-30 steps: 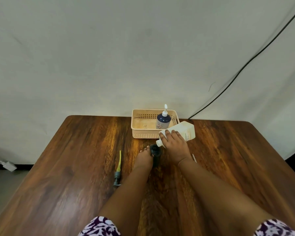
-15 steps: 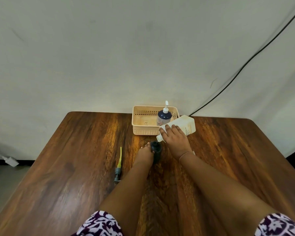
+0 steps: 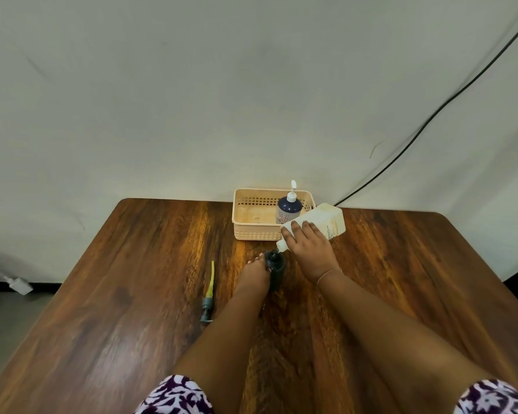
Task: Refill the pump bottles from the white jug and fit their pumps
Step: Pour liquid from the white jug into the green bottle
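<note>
My right hand (image 3: 310,249) grips the white jug (image 3: 326,224), tipped left and down so its spout sits right over the mouth of a dark open bottle (image 3: 275,268). That bottle stands upright mid-table, with my left hand (image 3: 254,274) wrapped around its left side. A loose pump (image 3: 208,297) with a yellow tube lies flat on the wood to the left of my left hand. A second dark bottle (image 3: 289,209) with a white pump fitted stands in the beige basket (image 3: 251,230).
The basket sits at the table's far edge against a white wall. A black cable (image 3: 431,121) runs down the wall to the right. The wooden table (image 3: 117,309) ends in rounded corners; a white plug (image 3: 18,285) lies on the floor at left.
The view has drifted slightly, shifting everything a little in the frame. The jug stays tipped over the open bottle, and both hands keep their grips.
</note>
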Action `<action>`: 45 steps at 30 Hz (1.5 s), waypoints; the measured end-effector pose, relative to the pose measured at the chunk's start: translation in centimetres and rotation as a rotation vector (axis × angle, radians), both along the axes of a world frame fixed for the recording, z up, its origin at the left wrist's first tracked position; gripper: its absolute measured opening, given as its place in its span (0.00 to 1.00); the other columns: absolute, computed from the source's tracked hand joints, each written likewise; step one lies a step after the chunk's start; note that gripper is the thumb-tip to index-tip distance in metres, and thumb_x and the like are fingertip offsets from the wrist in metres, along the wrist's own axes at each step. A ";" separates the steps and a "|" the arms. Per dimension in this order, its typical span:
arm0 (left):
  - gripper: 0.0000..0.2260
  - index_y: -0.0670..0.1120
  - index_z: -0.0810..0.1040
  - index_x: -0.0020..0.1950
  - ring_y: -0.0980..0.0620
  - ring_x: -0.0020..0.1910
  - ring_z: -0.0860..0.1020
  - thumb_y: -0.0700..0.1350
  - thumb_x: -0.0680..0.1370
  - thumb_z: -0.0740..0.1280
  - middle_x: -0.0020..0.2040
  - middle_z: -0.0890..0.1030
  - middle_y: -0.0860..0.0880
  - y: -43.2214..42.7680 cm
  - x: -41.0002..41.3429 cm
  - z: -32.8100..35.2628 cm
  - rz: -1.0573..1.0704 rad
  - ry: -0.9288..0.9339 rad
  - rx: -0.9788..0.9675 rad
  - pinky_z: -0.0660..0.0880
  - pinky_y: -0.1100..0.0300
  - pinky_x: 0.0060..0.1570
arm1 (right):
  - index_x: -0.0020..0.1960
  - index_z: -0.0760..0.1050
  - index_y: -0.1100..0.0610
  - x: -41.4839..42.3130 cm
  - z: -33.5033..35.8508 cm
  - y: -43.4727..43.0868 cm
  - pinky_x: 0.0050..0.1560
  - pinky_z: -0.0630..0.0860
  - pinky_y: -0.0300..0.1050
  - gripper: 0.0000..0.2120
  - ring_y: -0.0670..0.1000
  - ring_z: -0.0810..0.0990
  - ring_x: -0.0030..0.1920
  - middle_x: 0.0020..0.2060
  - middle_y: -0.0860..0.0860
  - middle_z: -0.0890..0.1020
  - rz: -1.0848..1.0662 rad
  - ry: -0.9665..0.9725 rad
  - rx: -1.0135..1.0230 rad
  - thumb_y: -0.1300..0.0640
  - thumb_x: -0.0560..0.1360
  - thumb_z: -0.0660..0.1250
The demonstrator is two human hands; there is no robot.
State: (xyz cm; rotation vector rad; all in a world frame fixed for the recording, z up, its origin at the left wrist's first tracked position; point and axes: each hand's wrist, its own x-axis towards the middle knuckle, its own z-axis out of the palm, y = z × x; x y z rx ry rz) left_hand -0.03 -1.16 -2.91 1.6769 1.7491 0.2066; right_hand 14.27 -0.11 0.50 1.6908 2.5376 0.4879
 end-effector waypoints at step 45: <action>0.23 0.46 0.53 0.78 0.45 0.77 0.54 0.40 0.83 0.53 0.77 0.60 0.43 -0.3 -0.1 0.4 -0.017 0.012 0.008 0.57 0.48 0.74 | 0.74 0.50 0.60 0.3 0.5 0.3 0.73 0.53 0.57 0.31 0.65 0.59 0.71 0.72 0.64 0.61 0.038 -0.063 0.058 0.66 0.76 0.60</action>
